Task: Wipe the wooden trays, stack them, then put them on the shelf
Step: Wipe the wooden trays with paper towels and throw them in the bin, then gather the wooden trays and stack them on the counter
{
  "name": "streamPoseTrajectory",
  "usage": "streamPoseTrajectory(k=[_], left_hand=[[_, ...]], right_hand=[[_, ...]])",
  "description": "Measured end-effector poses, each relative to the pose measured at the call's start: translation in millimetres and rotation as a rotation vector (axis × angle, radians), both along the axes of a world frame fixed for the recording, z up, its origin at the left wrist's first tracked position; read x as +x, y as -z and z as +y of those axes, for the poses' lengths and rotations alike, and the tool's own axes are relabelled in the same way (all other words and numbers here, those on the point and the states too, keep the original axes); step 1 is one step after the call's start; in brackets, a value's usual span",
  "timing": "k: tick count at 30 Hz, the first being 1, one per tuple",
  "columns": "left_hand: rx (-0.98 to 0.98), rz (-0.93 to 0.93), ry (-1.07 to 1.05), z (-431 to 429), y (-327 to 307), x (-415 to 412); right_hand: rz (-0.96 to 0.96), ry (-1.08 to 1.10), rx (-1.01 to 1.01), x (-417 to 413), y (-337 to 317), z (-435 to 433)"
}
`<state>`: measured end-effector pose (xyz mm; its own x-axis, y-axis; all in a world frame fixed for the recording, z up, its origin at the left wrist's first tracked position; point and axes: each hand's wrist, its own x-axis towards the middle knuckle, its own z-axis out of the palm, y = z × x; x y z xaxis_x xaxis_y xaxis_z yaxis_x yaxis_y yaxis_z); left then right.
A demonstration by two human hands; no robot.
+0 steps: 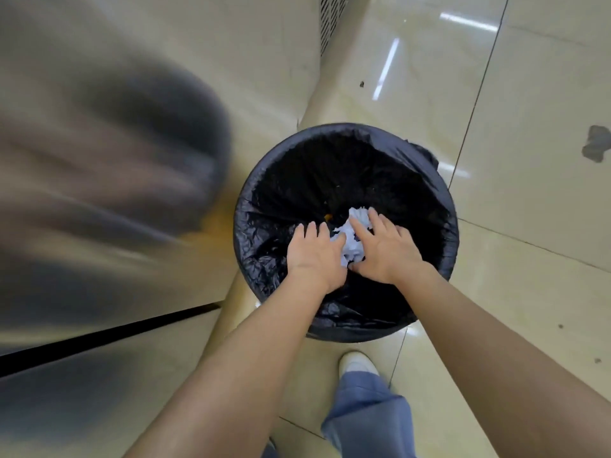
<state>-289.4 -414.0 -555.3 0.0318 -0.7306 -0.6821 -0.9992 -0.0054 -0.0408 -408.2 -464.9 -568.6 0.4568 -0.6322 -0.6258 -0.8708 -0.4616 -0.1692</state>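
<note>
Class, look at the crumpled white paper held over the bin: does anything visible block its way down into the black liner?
Nothing visible does. The crumpled white paper sits between the left hand and right hand, directly above the open black-lined bin.

A: Views logged?

B: One, head-worn, wide-angle. It looks almost straight down from standing height over a lined bin (345,180), close enough that both forearms run in from the bottom edge.

A: Framing?

B: Bin sits just right of centre; a shoe (358,363) shows below it, tiled floor (529,94) to the right, a blurred metal panel (99,160) on the left. Straight lines bend toward the edges.
</note>
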Motion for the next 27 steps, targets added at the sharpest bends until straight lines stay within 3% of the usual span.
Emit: streamPoseTrajectory(k=[5, 17, 27], left_hand=[[-0.239, 0.079, -0.115, 6, -109, 24], [-0.751, 0.083, -0.346, 46, -438, 77], [-1.002, -0.072, -0.632, 136, -582, 127]], right_hand=[[-0.184, 0.077, -0.167, -2, -112, -1], [-0.528, -0.095, -0.418, 33, -450, 5], [-0.770, -0.373, -0.562, 120, -605, 46]])
